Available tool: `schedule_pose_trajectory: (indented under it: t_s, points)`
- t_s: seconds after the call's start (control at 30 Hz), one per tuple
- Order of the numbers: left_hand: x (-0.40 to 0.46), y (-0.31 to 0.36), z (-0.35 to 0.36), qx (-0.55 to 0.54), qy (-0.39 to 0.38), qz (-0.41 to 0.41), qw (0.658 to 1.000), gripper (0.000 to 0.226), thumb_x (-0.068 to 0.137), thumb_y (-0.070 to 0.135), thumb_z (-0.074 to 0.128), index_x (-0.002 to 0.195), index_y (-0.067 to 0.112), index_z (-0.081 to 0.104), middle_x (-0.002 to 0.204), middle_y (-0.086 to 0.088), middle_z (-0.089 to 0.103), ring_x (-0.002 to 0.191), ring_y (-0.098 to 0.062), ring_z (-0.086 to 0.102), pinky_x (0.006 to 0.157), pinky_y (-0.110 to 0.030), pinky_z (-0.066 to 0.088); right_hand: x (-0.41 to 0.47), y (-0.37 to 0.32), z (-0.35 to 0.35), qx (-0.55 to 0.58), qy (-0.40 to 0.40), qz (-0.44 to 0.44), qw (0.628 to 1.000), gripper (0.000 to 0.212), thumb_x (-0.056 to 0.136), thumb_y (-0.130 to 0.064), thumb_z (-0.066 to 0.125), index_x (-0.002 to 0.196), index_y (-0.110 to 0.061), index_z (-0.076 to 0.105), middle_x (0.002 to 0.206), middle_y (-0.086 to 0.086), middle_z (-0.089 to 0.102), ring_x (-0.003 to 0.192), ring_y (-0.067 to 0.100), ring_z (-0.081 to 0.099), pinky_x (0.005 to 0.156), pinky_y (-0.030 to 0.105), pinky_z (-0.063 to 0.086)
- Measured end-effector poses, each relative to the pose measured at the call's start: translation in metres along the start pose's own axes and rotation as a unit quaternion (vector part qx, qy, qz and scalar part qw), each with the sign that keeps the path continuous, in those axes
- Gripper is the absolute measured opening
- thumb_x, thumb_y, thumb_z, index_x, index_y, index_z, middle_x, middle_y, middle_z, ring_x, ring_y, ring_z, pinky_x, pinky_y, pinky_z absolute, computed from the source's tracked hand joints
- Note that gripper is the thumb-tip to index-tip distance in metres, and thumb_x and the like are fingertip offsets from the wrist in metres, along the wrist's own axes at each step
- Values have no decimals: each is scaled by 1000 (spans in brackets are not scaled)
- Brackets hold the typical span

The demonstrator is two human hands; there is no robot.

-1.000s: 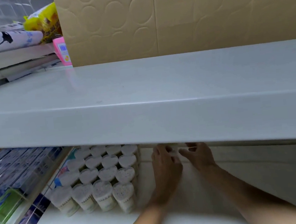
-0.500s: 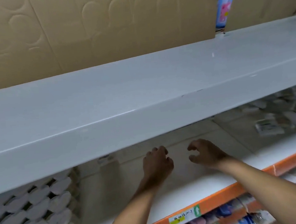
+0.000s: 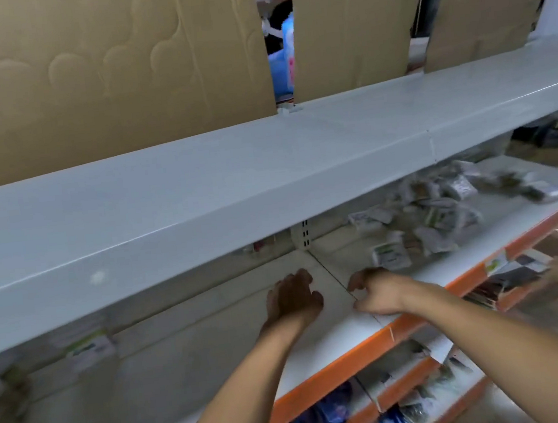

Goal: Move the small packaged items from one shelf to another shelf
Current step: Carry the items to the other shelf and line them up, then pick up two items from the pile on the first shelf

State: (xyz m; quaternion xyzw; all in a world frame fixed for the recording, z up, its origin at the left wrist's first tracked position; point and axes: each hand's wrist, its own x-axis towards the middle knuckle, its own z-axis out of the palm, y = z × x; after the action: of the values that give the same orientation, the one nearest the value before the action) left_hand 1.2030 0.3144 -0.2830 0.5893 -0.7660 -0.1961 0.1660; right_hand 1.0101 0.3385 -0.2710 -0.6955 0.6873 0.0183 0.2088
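A loose heap of small packaged items [image 3: 443,214] lies on the right section of the middle shelf [image 3: 319,348], under the grey upper shelf [image 3: 200,199]. One green-and-white packet [image 3: 390,256] lies nearest my hands. My left hand [image 3: 292,301] hovers over the bare shelf floor, fingers relaxed, holding nothing. My right hand [image 3: 377,290] is just right of it, fingers loosely curled and empty, a short way left of the heap. A few placed packets [image 3: 89,348] stand blurred at the left under the upper shelf.
Cardboard sheets [image 3: 100,64] line the back of the upper shelf, with a blue pack [image 3: 284,59] showing through a gap. An orange price rail [image 3: 355,358] edges the middle shelf. Lower shelves [image 3: 411,400] hold dark packets. A perforated upright [image 3: 304,234] divides the sections.
The view has swung right, away from the heart-topped containers. Both hands pulled back from deep under the shelf and moved right toward the heap, empty throughout.
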Motion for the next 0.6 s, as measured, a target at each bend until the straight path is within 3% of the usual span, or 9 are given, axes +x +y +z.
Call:
schedule_pose_trajectory:
  t_s: [0.13,0.3,0.43,0.6]
  points:
    - [9,48,23,3,-34,-1,999,35,91,33,52,125,28,53,127,-1,60,122,-23,54,104,-35,43,-14,41,-16,9,15,-4,1000,53,86,-39,65,135,-22,55,141,3,54,125,20,53,98,24,44]
    - [20,103,54,36,-63,24,997,41,90,33,52,130,23,52,131,-5,59,122,-27,54,101,-37,45,-30,92,-31,65,39,7,997,59,85,-43,68,138,-19,55,142,4,54,127,20,53,105,33,45]
    - [31,135,76,41,-78,43,995,43,89,33,53,131,21,53,129,-7,59,119,-28,56,97,-35,48,-39,128,-36,85,73,29,993,56,87,-39,67,137,-16,56,140,4,55,127,20,53,104,32,45]
    - [49,150,98,-12,-121,0,993,47,91,33,54,135,18,49,133,-8,56,119,-27,56,96,-32,48,-42,165,-34,108,97,58,988,55,91,-35,64,142,-16,51,144,4,51,131,20,49,106,33,43]
